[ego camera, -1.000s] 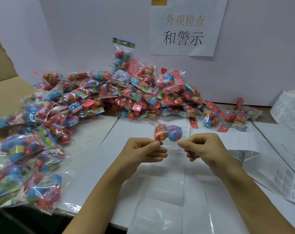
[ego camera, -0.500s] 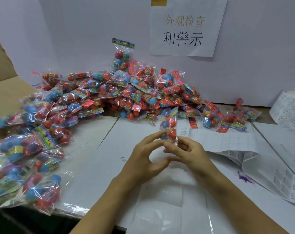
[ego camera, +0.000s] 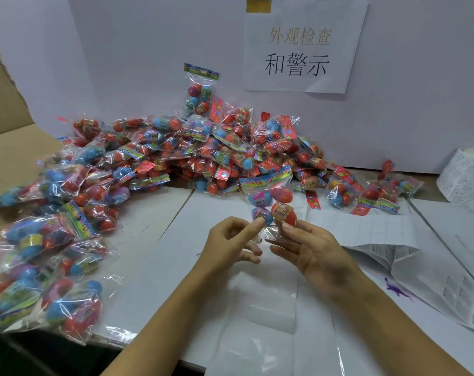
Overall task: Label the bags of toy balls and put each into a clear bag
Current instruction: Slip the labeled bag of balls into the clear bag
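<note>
A small bag of toy balls (ego camera: 271, 202), red and blue with a colourful header card, stands upright above the white table between my hands. My left hand (ego camera: 230, 244) pinches its lower left corner with thumb and forefinger. My right hand (ego camera: 309, 252) holds its lower right side, fingertips against a red ball. A stack of flat clear bags (ego camera: 263, 302) lies on the table under my forearms.
A large heap of bagged balls (ego camera: 192, 156) runs along the back wall, with more bags (ego camera: 40, 256) at the left edge. Label sheets (ego camera: 431, 259) and a label roll (ego camera: 466, 180) lie at right. A cardboard box flap (ego camera: 10, 147) stands at the left.
The bag was stretched sideways between both hands; it has been turned upright. My hands came together beneath it, then spread slightly apart.
</note>
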### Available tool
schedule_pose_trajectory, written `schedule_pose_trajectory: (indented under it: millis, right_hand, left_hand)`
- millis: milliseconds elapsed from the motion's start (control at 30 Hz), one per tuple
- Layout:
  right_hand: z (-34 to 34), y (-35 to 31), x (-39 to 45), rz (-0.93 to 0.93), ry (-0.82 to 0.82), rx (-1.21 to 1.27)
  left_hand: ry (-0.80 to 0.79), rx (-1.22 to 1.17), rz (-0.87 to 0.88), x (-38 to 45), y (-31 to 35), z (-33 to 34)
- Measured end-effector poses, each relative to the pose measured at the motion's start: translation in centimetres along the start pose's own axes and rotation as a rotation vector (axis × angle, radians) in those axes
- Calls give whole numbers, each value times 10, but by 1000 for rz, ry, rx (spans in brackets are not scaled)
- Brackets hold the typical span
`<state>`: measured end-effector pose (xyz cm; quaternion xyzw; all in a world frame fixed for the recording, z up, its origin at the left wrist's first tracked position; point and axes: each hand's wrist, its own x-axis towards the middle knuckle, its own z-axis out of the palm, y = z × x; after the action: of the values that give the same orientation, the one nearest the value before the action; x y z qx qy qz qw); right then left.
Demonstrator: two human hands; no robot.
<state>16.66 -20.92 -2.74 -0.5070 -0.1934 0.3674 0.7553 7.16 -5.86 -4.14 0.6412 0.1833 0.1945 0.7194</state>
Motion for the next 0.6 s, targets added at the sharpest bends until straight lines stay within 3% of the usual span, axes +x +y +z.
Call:
schedule_pose_trajectory:
  millis: [100,233,433,600]
  right_hand:
    - [-1,-1,-1,8,-40,22]
    - [1,-1,-3,-8,-72,-136]
    - [1,7,-4,-89,57,-435]
    - [-4,3,-1,-89,52,-386]
  left_hand:
    - [-36,-142,-103,2,0,-5]
    - [-181,-63,-55,-1,-3,-7]
    - [-167,-26,25,-3,-1,-9]
    - [-207,-123,-50,-5,5,-12]
